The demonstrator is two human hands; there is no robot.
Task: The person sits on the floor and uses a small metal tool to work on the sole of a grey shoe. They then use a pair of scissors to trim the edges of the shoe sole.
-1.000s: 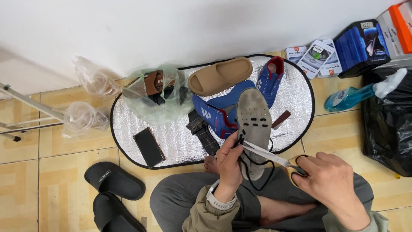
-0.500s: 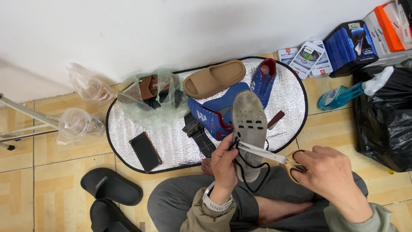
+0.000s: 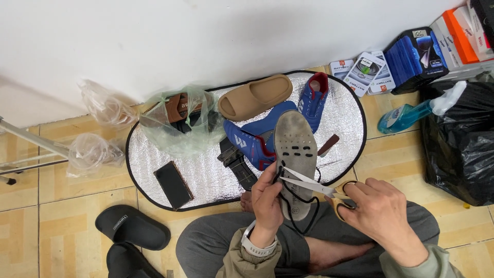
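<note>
My left hand (image 3: 267, 198) grips the near end of a grey perforated insole (image 3: 296, 149), pinching a black lace (image 3: 303, 221) that loops down over my lap. In my right hand (image 3: 378, 208) are yellow-handled scissors (image 3: 314, 184). Their blades are slightly apart and lie across the insole toward my left fingers. A blue sneaker (image 3: 252, 141) lies just beyond the insole on a silver oval mat (image 3: 206, 175).
On the mat: a tan slide (image 3: 254, 96), a second blue shoe (image 3: 313, 95), a bagged brown sandal (image 3: 177, 110), a black phone (image 3: 174, 184), a black strap (image 3: 234, 159). Black slides (image 3: 131, 226) lie left. Boxes (image 3: 417, 51), a spray bottle (image 3: 406, 116) and a black bag (image 3: 460, 144) sit right.
The view shifted a little. The insole tilted slightly more upright and my hands with the scissors stayed together at its near end.
</note>
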